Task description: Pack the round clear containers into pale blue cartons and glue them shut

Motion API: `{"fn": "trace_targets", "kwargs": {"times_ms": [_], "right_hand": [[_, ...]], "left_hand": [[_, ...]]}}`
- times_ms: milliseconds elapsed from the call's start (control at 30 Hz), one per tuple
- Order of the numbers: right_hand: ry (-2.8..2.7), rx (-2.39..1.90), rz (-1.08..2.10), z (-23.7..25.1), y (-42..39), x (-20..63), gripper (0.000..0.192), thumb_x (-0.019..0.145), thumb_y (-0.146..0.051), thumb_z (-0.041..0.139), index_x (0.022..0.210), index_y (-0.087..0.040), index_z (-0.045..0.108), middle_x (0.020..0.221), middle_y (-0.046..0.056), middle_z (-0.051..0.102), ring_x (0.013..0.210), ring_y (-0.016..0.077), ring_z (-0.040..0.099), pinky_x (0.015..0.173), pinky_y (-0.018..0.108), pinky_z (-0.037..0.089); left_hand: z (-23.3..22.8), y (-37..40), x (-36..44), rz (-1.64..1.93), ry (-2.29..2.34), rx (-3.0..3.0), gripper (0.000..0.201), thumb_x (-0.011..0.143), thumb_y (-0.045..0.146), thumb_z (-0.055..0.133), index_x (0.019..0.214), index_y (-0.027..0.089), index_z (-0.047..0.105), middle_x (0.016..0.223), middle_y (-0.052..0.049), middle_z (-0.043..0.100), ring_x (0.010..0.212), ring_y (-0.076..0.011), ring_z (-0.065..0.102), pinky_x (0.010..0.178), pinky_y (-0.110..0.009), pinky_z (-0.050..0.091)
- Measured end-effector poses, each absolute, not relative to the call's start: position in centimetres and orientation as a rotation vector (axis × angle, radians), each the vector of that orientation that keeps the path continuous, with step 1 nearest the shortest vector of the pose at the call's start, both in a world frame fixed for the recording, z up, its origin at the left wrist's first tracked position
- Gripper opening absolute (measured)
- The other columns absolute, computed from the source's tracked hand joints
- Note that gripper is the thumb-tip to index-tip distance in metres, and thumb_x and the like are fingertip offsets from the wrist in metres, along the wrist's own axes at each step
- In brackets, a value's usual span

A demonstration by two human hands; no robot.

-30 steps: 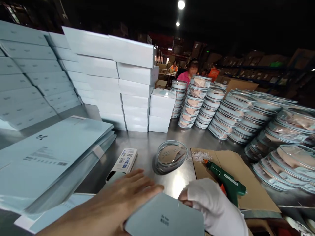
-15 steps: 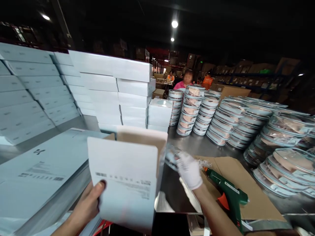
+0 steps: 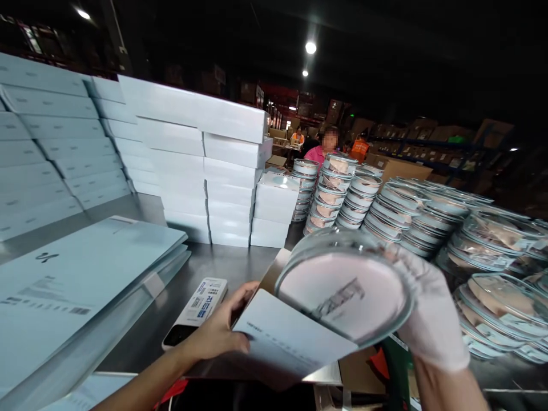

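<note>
Holding the round clear plastic case with the pale pink insert [image 3: 342, 291] at lower centre of the frame, my right hand in its white glove [image 3: 428, 308] had its fingers wrapped round the case's right rim, tilting its printed face toward the camera. I judged the tilt suited the mouth of the light blue folded carton [image 3: 286, 337] just below it, whose open flap the case overlapped. My bare left hand [image 3: 222, 331] pinched that carton's left edge, thumb on top, keeping it raised off the steel table [image 3: 231, 260].

Just left of the carton lay a white phone-like device with a blue label [image 3: 197, 305], near my left wrist. At lower left sat a pile of flat light blue carton blanks [image 3: 77, 274], its edge crowding the bare metal. Stacks of white closed boxes [image 3: 205, 171] walled off the upper left, and leaning columns of filled round cases [image 3: 428, 217] closed the right, leaving only a narrow lane of table at centre.
</note>
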State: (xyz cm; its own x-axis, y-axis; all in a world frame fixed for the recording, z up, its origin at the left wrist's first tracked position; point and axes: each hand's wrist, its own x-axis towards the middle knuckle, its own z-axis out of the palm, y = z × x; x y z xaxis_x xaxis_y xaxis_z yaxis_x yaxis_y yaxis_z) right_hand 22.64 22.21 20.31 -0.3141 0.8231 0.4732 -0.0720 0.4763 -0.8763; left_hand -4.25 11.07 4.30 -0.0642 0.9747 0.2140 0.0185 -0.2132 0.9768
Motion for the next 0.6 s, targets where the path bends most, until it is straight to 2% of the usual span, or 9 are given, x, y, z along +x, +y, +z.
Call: {"fn": "trace_targets", "kwargs": {"times_ms": [33, 100, 167, 200, 300, 400, 500, 533, 600], "right_hand": [[-1.724, -0.634, 1.015, 19.4, 21.1, 22.2, 0.028, 0.080, -0.052, 0.081, 0.091, -0.026, 0.079, 0.080, 0.002, 0.077, 0.066, 0.0182, 0.068, 0.061, 0.030, 0.056], [-1.796, -0.597, 0.907, 16.7, 19.4, 21.8, 0.031, 0.082, -0.046, 0.083, 0.109, -0.032, 0.077, 0.110, 0.003, 0.077, 0.099, 0.0218, 0.072, 0.084, 0.031, 0.057], [-1.690, -0.597, 0.832, 13.2, 18.4, 21.6, 0.037, 0.086, -0.042, 0.080, 0.120, -0.037, 0.067, 0.138, 0.000, 0.066, 0.130, 0.0213, 0.060, 0.104, 0.031, 0.049], [-1.611, -0.602, 0.855, 11.4, 18.0, 21.5, 0.038, 0.087, -0.044, 0.078, 0.121, -0.038, 0.063, 0.145, -0.001, 0.062, 0.137, 0.0211, 0.055, 0.108, 0.032, 0.046], [-1.537, -0.633, 1.037, 6.8, 16.8, 20.7, 0.055, 0.086, -0.069, 0.067, 0.128, -0.037, 0.057, 0.155, 0.005, 0.054, 0.143, 0.0297, 0.050, 0.115, 0.045, 0.042], [-1.628, -0.709, 1.041, 4.8, 15.0, 19.2, 0.080, 0.079, -0.088, 0.053, 0.132, -0.029, 0.064, 0.166, 0.008, 0.038, 0.150, 0.0411, 0.040, 0.119, 0.054, 0.039], [-1.612, -0.868, 0.936, 5.0, 13.2, 17.5, 0.063, 0.087, -0.077, 0.056, 0.123, -0.028, 0.073, 0.165, 0.005, 0.042, 0.149, 0.0393, 0.042, 0.116, 0.048, 0.044], [-1.575, -0.919, 0.936, 5.2, 12.7, 16.9, 0.057, 0.092, -0.070, 0.056, 0.129, -0.029, 0.069, 0.162, 0.006, 0.046, 0.145, 0.0368, 0.047, 0.114, 0.045, 0.047], [-1.496, -0.979, 0.973, 5.5, 12.1, 15.6, 0.056, 0.101, -0.055, 0.051, 0.152, -0.031, 0.047, 0.161, 0.006, 0.049, 0.140, 0.0300, 0.055, 0.110, 0.038, 0.049]], "left_hand": [[3.9, 11.0, -4.1, 1.428, 1.162, 1.325, 0.115, 0.049, 0.086, 0.082, 0.140, 0.021, 0.059, 0.128, -0.015, 0.072, 0.124, -0.0434, 0.064, 0.109, -0.055, 0.047], [2.9, 10.6, -3.8, 1.460, 1.180, 1.291, 0.117, 0.050, 0.085, 0.083, 0.143, 0.020, 0.055, 0.136, -0.017, 0.068, 0.128, -0.0450, 0.060, 0.113, -0.055, 0.044], [2.0, 9.8, -3.7, 1.495, 1.207, 1.261, 0.123, 0.051, 0.083, 0.085, 0.150, 0.021, 0.047, 0.145, -0.020, 0.061, 0.131, -0.0467, 0.057, 0.114, -0.057, 0.043], [1.7, 9.4, -3.8, 1.510, 1.225, 1.246, 0.124, 0.055, 0.080, 0.085, 0.155, 0.021, 0.041, 0.149, -0.021, 0.057, 0.133, -0.0472, 0.056, 0.113, -0.058, 0.043], [1.5, 8.1, -3.9, 1.567, 1.238, 1.257, 0.121, 0.065, 0.075, 0.084, 0.161, 0.026, 0.029, 0.156, -0.021, 0.047, 0.140, -0.0478, 0.048, 0.112, -0.060, 0.045], [2.1, 7.3, -3.9, 1.714, 1.200, 1.480, 0.088, 0.081, 0.076, 0.069, 0.153, 0.033, 0.044, 0.164, -0.013, 0.035, 0.153, -0.0450, 0.029, 0.120, -0.058, 0.035], [2.4, 7.3, -3.3, 1.789, 1.299, 1.635, 0.062, 0.095, 0.075, 0.043, 0.137, 0.033, 0.060, 0.166, -0.008, 0.031, 0.154, -0.0412, 0.028, 0.123, -0.052, 0.030], [2.4, 7.5, -3.0, 1.782, 1.366, 1.618, 0.058, 0.099, 0.072, 0.039, 0.134, 0.031, 0.061, 0.164, -0.009, 0.034, 0.152, -0.0397, 0.031, 0.122, -0.050, 0.031], [2.4, 7.8, -2.1, 1.828, 1.460, 1.514, 0.042, 0.105, 0.059, 0.041, 0.128, 0.029, 0.058, 0.159, -0.010, 0.039, 0.148, -0.0349, 0.039, 0.118, -0.045, 0.036]]}}
